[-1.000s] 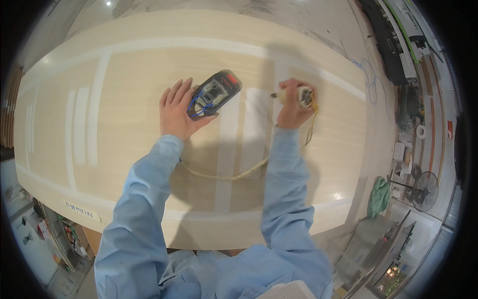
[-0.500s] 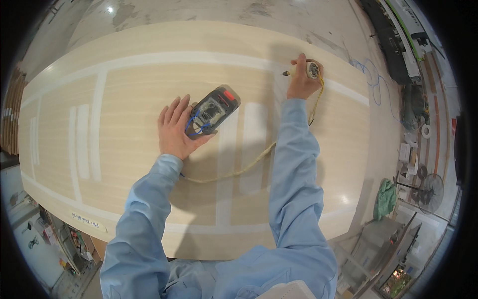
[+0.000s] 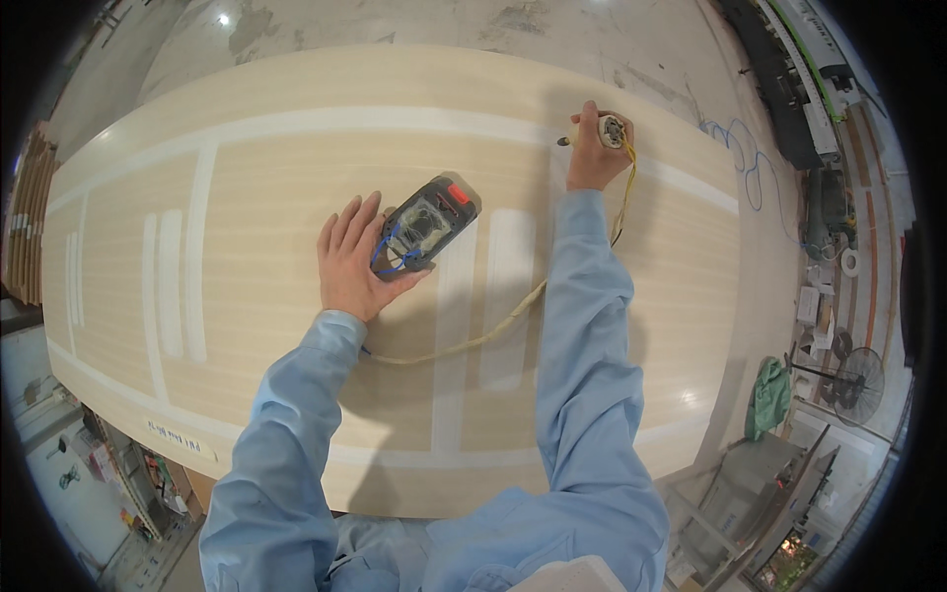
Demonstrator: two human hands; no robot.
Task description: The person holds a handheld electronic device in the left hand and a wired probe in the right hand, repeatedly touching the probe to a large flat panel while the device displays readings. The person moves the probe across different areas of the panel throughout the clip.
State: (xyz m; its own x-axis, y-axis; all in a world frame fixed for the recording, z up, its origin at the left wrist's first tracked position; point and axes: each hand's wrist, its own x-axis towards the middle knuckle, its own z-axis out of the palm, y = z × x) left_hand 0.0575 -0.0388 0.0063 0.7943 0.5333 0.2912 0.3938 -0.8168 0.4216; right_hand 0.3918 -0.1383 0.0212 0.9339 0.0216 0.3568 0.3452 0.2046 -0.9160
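Observation:
My left hand [image 3: 350,268] rests on the pale panel [image 3: 281,247], its thumb and index finger straddling the lower end of a dark grey battery pack [image 3: 426,225] with a red tab; the other fingers are spread. Blue wires loop over the pack's face. A tape-wrapped cord [image 3: 464,346] runs from below this hand, passes under my right forearm and reappears as yellow wires by my right hand [image 3: 594,158]. That hand is closed round a small cream handheld tool [image 3: 612,131] whose round end shows. A dark tip [image 3: 563,141] sticks out to its left, near the panel's far side.
White strips cross the panel, and a written label [image 3: 181,441] lies near its front left edge. Stacked brown boards [image 3: 28,229] stand at far left. On the right are blue tubing [image 3: 755,158], a green cloth [image 3: 767,397] and a fan [image 3: 854,385].
My right hand has shifted slightly left over the panel with the tool. My left hand keeps its place at the battery pack. The whole view has tilted a little.

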